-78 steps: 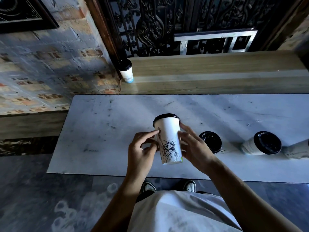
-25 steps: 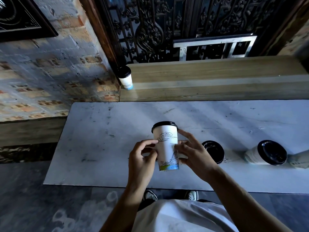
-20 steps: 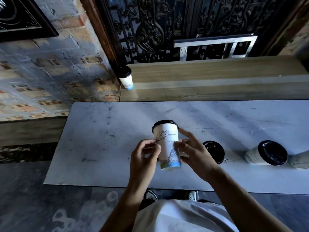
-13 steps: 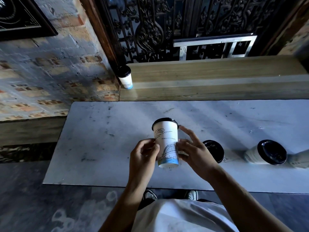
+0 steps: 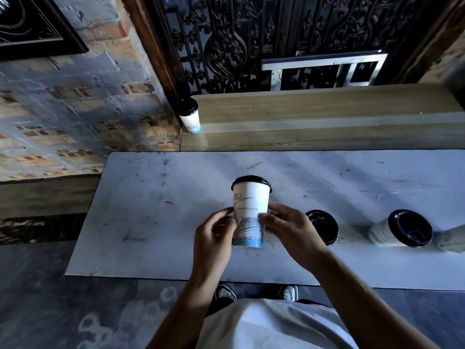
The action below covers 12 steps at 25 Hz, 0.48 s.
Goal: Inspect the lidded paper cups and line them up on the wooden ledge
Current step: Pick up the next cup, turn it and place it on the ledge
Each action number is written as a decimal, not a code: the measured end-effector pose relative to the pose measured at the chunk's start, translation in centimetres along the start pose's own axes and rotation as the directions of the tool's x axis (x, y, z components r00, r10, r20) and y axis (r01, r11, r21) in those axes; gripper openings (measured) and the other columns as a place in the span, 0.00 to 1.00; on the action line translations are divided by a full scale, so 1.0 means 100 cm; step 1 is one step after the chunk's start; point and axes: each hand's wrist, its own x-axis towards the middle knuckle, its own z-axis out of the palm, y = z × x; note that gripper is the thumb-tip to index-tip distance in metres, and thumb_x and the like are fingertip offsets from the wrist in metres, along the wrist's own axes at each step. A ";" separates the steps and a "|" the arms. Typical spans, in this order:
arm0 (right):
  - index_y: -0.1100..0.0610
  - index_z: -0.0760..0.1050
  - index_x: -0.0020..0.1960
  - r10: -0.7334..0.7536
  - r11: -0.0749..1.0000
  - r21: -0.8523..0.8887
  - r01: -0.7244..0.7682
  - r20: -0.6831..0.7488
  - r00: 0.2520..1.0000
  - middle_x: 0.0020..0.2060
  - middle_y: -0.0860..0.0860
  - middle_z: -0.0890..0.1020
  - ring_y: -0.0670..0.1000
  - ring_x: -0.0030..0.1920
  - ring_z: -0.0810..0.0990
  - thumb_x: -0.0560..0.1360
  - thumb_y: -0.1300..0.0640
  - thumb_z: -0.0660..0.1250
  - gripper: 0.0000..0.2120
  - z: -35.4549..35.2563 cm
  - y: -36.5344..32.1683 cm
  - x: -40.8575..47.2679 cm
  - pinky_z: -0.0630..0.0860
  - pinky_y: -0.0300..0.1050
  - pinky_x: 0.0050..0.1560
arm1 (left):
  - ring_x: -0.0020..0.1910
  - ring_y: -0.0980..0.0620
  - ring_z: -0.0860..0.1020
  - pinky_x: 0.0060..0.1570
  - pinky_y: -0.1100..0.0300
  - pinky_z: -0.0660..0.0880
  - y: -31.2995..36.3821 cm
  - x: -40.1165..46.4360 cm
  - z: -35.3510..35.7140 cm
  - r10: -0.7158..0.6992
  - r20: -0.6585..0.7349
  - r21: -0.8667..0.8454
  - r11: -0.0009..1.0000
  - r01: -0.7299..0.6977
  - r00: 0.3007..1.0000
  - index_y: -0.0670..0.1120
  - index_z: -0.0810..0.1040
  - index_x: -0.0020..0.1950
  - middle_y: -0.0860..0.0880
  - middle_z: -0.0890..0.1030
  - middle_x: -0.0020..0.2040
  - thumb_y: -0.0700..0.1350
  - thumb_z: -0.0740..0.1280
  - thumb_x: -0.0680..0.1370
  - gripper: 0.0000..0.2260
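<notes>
A white paper cup (image 5: 249, 210) with a black lid and a bridge drawing is held upright above the white table (image 5: 156, 212). My left hand (image 5: 214, 235) grips its left side and my right hand (image 5: 289, 229) its right side, fingertips on the wall. One lidded cup (image 5: 190, 118) stands at the left end of the wooden ledge (image 5: 314, 117). Two more lidded cups (image 5: 324, 230) (image 5: 402, 231) stand on the table to the right, and the edge of a third (image 5: 453, 239) shows at the frame border.
A brick wall (image 5: 75, 109) rises left of the ledge. A black ornamental metal grille (image 5: 251, 39) and a metal frame (image 5: 324, 71) stand behind the ledge. My shoes (image 5: 226, 292) and grey floor show below the table's near edge.
The cup has been turned between my fingers: the statue drawing has rotated away and a bridge drawing with a blue base now faces me. Both hands stay on it.
</notes>
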 end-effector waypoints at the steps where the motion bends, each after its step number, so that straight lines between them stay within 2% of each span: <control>1: 0.60 0.81 0.64 -0.006 1.000 -0.017 0.006 -0.006 1.000 0.57 0.61 0.86 0.58 0.58 0.85 0.76 0.59 0.73 0.17 0.000 -0.001 0.000 0.80 0.45 0.55 | 0.49 0.44 0.87 0.54 0.36 0.82 -0.001 0.000 0.001 -0.009 0.003 -0.011 1.000 0.009 1.000 0.57 0.87 0.49 0.52 0.89 0.46 0.49 0.70 0.72 0.08; 4: 0.61 0.75 0.70 0.013 0.999 -0.046 -0.014 -0.017 1.000 0.57 0.62 0.85 0.62 0.60 0.84 0.75 0.57 0.74 0.25 -0.005 -0.005 0.001 0.79 0.55 0.62 | 0.50 0.44 0.87 0.55 0.35 0.82 -0.001 -0.004 0.007 -0.022 0.024 -0.027 0.999 0.023 0.999 0.54 0.85 0.52 0.50 0.89 0.48 0.54 0.73 0.69 0.13; 6: 0.61 0.71 0.72 0.035 0.996 -0.076 -0.037 -0.023 0.999 0.57 0.61 0.86 0.61 0.59 0.84 0.74 0.55 0.75 0.30 -0.008 -0.009 0.002 0.79 0.57 0.62 | 0.51 0.45 0.87 0.56 0.36 0.82 0.000 -0.005 0.010 -0.029 0.019 -0.041 0.999 0.030 0.999 0.55 0.85 0.51 0.50 0.89 0.49 0.56 0.73 0.68 0.14; 9: 0.56 0.70 0.74 0.085 0.988 -0.128 -0.083 0.010 0.996 0.56 0.60 0.86 0.60 0.58 0.85 0.74 0.52 0.74 0.30 -0.012 -0.018 0.004 0.79 0.55 0.59 | 0.51 0.45 0.87 0.56 0.36 0.82 0.001 -0.005 0.015 -0.037 -0.007 -0.046 0.998 0.036 0.999 0.54 0.85 0.52 0.50 0.89 0.50 0.55 0.73 0.68 0.14; 12: 0.54 0.71 0.73 0.110 0.969 -0.228 -0.095 0.055 0.992 0.56 0.58 0.86 0.58 0.55 0.85 0.77 0.59 0.73 0.26 -0.019 -0.028 0.009 0.79 0.51 0.52 | 0.50 0.48 0.87 0.58 0.40 0.82 0.003 -0.006 0.022 -0.034 -0.048 -0.051 0.998 0.031 0.998 0.53 0.84 0.52 0.51 0.89 0.49 0.48 0.72 0.71 0.11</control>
